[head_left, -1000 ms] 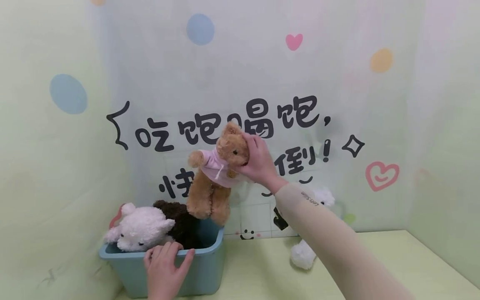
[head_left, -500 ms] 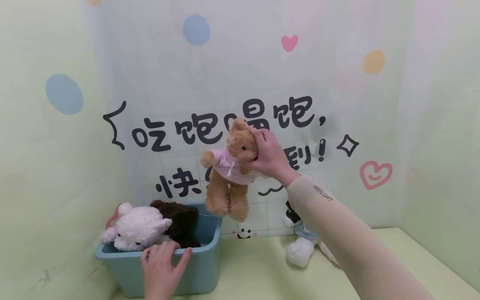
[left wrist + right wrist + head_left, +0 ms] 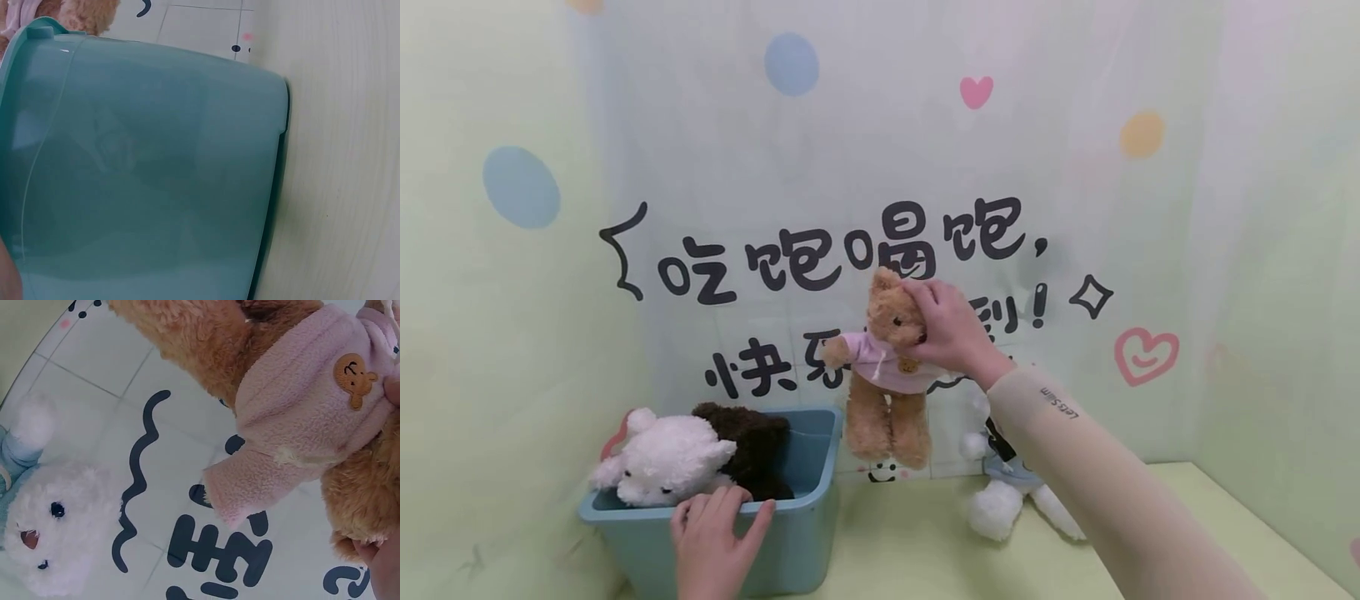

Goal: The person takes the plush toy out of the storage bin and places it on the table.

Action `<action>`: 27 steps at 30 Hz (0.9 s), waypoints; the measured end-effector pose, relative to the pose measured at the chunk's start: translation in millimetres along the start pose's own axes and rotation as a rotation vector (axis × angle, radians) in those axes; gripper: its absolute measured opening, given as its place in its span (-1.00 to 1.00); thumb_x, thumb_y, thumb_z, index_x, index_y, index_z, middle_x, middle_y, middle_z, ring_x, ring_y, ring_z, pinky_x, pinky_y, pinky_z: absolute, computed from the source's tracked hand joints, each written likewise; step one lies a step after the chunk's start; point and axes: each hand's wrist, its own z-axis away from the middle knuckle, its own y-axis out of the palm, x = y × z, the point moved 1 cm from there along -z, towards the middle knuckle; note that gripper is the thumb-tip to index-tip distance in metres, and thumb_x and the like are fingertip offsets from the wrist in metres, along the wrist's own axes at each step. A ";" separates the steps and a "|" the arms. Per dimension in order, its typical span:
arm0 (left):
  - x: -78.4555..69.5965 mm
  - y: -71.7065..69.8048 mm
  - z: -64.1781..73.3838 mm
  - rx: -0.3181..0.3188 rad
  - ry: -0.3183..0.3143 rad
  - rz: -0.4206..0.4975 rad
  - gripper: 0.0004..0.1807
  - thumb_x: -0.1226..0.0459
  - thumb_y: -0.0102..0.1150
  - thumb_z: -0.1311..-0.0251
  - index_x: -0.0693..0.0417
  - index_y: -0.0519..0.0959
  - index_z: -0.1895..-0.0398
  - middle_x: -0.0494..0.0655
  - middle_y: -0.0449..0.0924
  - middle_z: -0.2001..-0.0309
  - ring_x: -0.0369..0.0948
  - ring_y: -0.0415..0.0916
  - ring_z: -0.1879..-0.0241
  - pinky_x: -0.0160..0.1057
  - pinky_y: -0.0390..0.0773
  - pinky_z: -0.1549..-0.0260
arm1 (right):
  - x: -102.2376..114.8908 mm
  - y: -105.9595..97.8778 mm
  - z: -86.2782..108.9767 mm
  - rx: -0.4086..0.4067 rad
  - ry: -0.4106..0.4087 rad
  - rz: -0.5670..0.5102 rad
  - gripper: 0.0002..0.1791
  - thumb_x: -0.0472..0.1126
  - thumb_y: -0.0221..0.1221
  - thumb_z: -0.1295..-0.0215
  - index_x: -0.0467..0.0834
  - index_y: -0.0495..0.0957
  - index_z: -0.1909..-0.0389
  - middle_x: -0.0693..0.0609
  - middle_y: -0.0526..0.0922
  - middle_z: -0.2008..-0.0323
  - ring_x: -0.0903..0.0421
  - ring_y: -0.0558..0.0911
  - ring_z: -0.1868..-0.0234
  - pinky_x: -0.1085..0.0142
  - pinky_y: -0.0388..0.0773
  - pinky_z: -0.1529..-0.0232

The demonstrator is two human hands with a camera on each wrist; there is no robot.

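My right hand (image 3: 951, 325) grips a light-brown teddy bear (image 3: 891, 321) by the head. The bear hangs upright in the air, right of the bin, in a pink hoodie (image 3: 300, 394) with a small bear patch. My left hand (image 3: 718, 537) holds the front rim of a blue plastic bin (image 3: 797, 542), its fingers hooked over the edge. Inside the bin are a white plush toy (image 3: 666, 454), face toward me, and a dark-brown plush (image 3: 752, 442). The left wrist view is mostly filled by the bin's side wall (image 3: 156, 162).
A white plush toy (image 3: 992, 508) in light-blue clothes sits at the back of the pale table (image 3: 917, 550), partly hidden by my right forearm. Its face (image 3: 75, 525) shows in the right wrist view. Behind stands a printed wall sheet (image 3: 880, 133) with black lettering.
My right hand has carried the teddy bear from above the bin to the right and slightly lower. The left hand stays on the rim. More of the white plush on the table shows.
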 end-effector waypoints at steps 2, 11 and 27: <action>0.4 -0.1 -0.9 -0.021 0.017 0.004 -0.65 -0.10 0.23 -0.17 -0.06 0.49 0.48 -0.24 0.38 0.52 -0.08 0.30 0.36 0.13 0.11 0.08 | -1.4 1.8 1.2 0.018 0.002 0.001 0.01 0.00 0.54 0.22 -0.02 0.26 -0.33 -0.13 0.43 -0.04 -0.09 0.42 -0.03 0.02 0.39 -0.04; -0.6 -0.9 -0.8 -0.021 0.032 0.007 -0.67 -0.09 0.22 -0.18 -0.06 0.51 0.45 -0.23 0.40 0.51 -0.07 0.32 0.35 0.12 0.11 0.09 | -4.0 17.9 14.2 0.087 0.002 0.043 -0.06 0.02 0.51 0.20 -0.01 0.30 -0.28 -0.13 0.45 -0.01 -0.08 0.45 0.03 0.00 0.35 -0.07; 1.1 0.4 0.2 -0.039 0.042 0.020 -0.70 -0.07 0.25 -0.16 -0.09 0.50 0.46 -0.25 0.39 0.50 -0.07 0.33 0.34 0.14 0.11 0.08 | -1.1 54.5 39.6 0.183 0.014 0.087 -0.04 0.06 0.48 0.18 -0.02 0.29 -0.31 -0.11 0.45 -0.02 -0.08 0.46 -0.01 0.02 0.30 -0.14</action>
